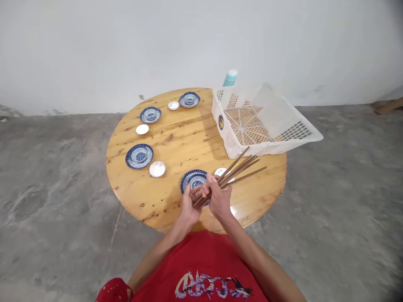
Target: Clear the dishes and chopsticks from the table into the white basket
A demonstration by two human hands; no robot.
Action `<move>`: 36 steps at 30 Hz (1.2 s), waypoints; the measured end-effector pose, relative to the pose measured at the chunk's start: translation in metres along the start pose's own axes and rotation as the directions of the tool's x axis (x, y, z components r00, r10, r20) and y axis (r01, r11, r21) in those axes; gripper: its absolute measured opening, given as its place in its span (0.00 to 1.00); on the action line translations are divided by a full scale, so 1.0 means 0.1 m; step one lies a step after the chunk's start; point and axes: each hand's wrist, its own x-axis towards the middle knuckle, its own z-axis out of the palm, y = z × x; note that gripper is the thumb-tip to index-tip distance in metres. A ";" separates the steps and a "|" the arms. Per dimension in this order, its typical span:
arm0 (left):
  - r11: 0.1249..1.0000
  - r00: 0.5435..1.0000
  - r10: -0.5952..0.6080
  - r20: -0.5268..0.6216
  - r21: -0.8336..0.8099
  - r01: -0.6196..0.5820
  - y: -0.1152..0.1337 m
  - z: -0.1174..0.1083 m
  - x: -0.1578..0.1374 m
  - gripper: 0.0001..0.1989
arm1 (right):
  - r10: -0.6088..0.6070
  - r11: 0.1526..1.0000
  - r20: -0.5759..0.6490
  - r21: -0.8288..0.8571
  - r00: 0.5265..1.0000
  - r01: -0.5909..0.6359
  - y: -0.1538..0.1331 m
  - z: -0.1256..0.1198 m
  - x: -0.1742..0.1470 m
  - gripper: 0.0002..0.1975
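Observation:
A bundle of several brown chopsticks (239, 171) slants across my body, with the far ends fanned out toward the right. My right hand (219, 199) is closed around the middle of the bundle. Lower down, my left hand (191, 206) curls its fingers and thumb about the near ends. Beneath both hands is a blue-and-white plate (184, 181) with a bowl (197, 180) on it, partly covered by the hands. A small white dish (220, 171) shows behind the chopsticks, also partly hidden.
Along the left of the round wooden table (176, 147), several blue-patterned plates (128, 161) carry bowls, with small white dishes (157, 169) between them. A white plastic basket (252, 149) overhangs the right edge. A turquoise bottle (230, 78) stands behind it, near the wall.

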 end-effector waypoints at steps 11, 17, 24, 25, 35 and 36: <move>0.978 0.987 0.044 0.155 0.193 -0.074 -0.02 0.00 -0.05 0.23 | 0.077 0.995 -0.139 0.069 0.987 -0.068 0.03 0.00 -0.04 0.24; 0.356 0.783 0.213 0.584 0.700 -0.619 0.07 -0.12 -0.21 0.15 | 0.005 0.999 -0.231 -0.040 0.973 -0.015 0.00 -0.11 0.04 0.27; -0.041 0.795 0.093 0.600 0.800 -0.599 0.15 -0.21 -0.21 0.12 | 0.103 0.995 -0.234 0.034 0.967 -0.098 0.16 0.05 -0.09 0.28; -0.032 0.803 0.090 0.589 0.807 -0.589 0.17 -0.23 -0.19 0.08 | 0.108 0.994 -0.232 0.033 0.967 -0.103 0.19 0.08 -0.12 0.28; 0.378 0.823 -0.274 0.498 0.842 -0.384 0.27 -0.18 -0.26 0.14 | 0.195 0.980 0.190 -0.001 0.962 -0.199 -0.15 -0.21 -0.04 0.26; 0.427 0.815 -0.321 0.483 0.842 -0.331 0.28 -0.14 -0.28 0.15 | 0.227 0.970 0.269 0.024 0.936 -0.242 -0.20 -0.22 0.02 0.27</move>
